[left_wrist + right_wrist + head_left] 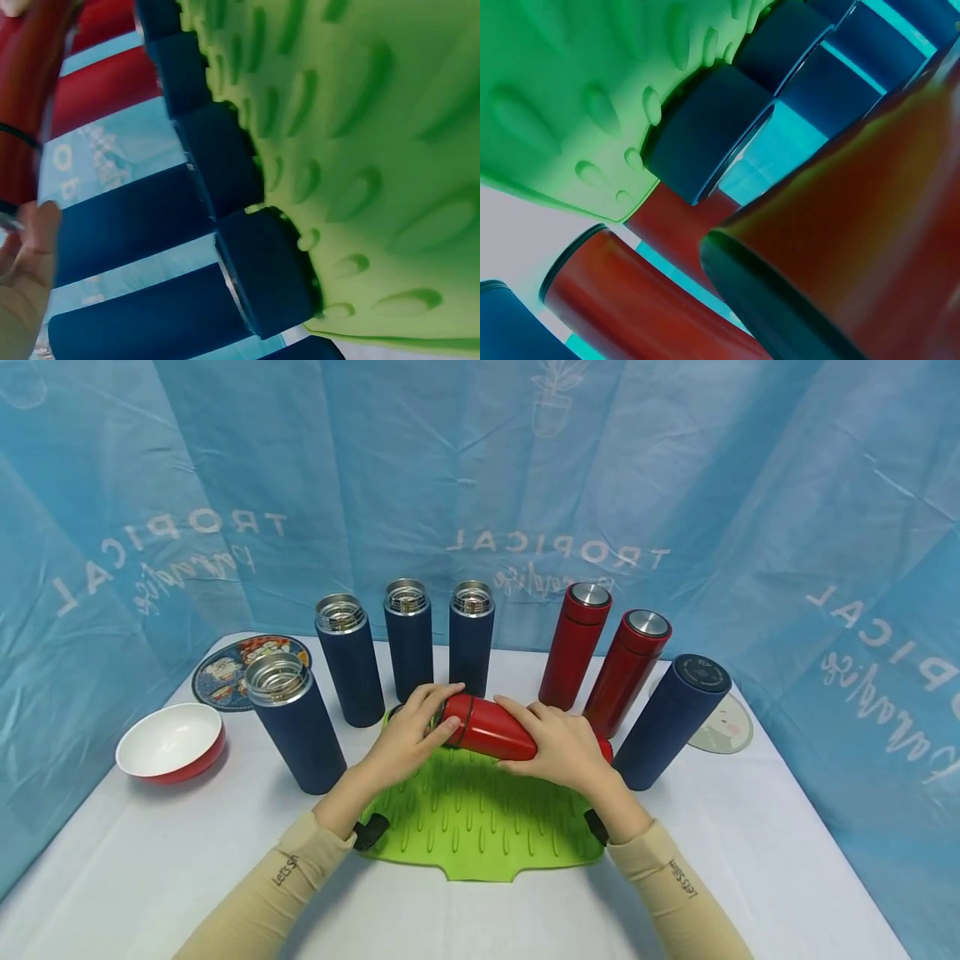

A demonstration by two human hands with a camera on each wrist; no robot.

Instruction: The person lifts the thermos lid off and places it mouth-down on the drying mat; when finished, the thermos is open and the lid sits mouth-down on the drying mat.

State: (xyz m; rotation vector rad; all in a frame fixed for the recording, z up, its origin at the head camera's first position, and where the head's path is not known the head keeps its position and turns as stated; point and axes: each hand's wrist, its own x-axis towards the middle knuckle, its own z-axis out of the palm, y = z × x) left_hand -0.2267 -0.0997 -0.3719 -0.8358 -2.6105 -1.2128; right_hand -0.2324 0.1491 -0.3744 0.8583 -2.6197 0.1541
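A red thermos bottle [495,732] lies nearly level in the air above a green ridged mat [480,827]. My left hand [408,731] grips its capped end, left of the dark seam ring. Around the body, toward the base, my right hand [558,743] holds on with curled fingers. In the left wrist view the left hand [26,270] touches the end of the red thermos [26,82]. The dark base of the thermos [780,307] fills the lower right wrist view. Dark blue lids [266,274] stand in a row along the mat's far edge.
Several uncapped blue thermoses [296,727] stand at left and back. Two capped red thermoses [626,672] and a capped blue thermos [671,722] stand at right. A red-and-white bowl [171,743] and a patterned round mat [225,672] lie left; a pale round mat [723,727] lies right.
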